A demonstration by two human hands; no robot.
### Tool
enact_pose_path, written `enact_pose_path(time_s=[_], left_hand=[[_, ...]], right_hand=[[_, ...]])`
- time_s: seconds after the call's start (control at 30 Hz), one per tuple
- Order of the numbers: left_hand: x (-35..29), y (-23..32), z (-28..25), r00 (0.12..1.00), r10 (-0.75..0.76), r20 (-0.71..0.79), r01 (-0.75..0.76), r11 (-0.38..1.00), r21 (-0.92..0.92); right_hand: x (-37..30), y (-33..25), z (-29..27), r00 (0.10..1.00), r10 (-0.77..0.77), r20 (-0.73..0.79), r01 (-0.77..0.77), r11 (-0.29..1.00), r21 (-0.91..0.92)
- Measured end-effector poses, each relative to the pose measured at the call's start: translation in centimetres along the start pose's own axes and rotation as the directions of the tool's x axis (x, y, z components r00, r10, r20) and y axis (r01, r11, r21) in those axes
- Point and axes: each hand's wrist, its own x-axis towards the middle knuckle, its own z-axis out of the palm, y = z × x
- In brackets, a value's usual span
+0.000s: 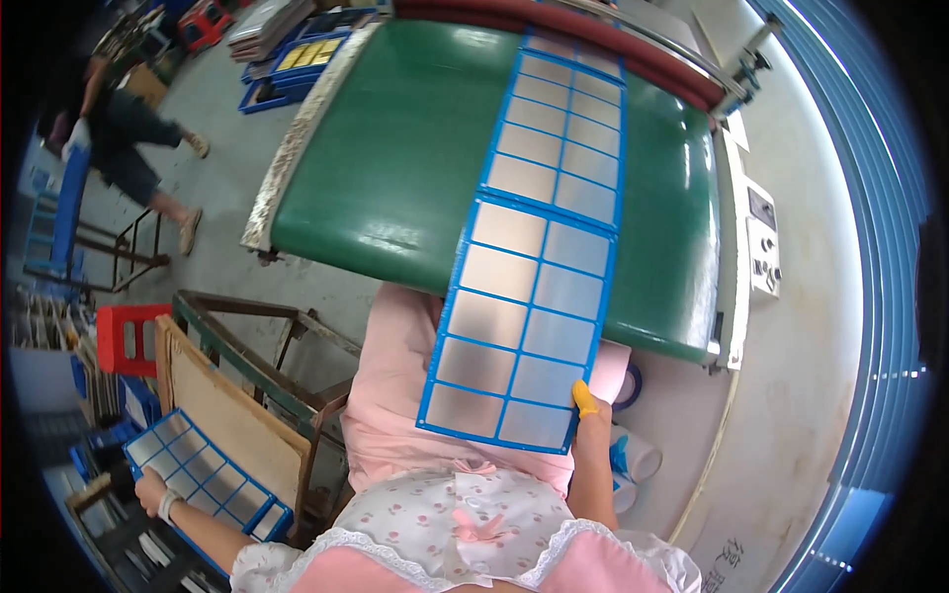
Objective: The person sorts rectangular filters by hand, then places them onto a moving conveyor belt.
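A translucent rectangular panel with blue grid lines (504,326) slopes from the green conveyor belt (376,168) down in front of my body. My right hand (592,407), a yellow cover on one finger, pinches its near right corner. Ahead on the belt lies a similar blue-gridded panel (559,128), its far end at the red roller (633,44). At the lower left, my left hand (152,493) is closed on the outer edge of another blue-gridded panel (203,469), which lies tilted beside a wooden board (232,410). Its fingertips are partly hidden.
A control box (762,237) sits on the belt's right side. Left of me stand a green metal frame (247,346) and a red stool (129,336). Farther off, a person (129,128) stands by a blue-topped stand (69,208). White rolls (643,460) lie near my right arm.
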Motion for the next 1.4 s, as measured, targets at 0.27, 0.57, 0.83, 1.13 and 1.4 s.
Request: enact_pose_path(time_s=[0.27, 0.57, 0.83, 1.13, 1.4], left_hand=[[0.1, -0.4, 0.2, 0.966, 0.245, -0.088, -0.258, 0.947, -0.192], [3.8, -4.1, 2.0, 0.974, 0.227, 0.025, -0.221, 0.963, -0.152], [2.4, -3.0, -3.5, 0.943, 0.219, -0.253, -0.285, 0.920, -0.268], [-7.9, 5.1, -9.1, 0.944, 0.273, -0.187, -0.237, 0.164, -0.957], [-13.7, 12.1, -9.1, 0.698, 0.706, -0.120, 0.207, -0.360, -0.910]], right_hand=[[0.5, 0.1, -1.1, 0.997, 0.030, 0.072, -0.031, 0.999, 0.010], [1.7, 1.0, -1.1, 0.995, -0.005, 0.099, 0.005, 1.000, 0.000], [2.0, -0.1, -0.3, 0.996, -0.029, 0.089, 0.026, 0.999, 0.031], [2.0, -0.9, 0.4, 0.998, -0.061, 0.010, 0.060, 0.996, 0.068], [3.0, 0.0, 0.5, 0.991, -0.117, -0.071, 0.117, 0.993, -0.002]])
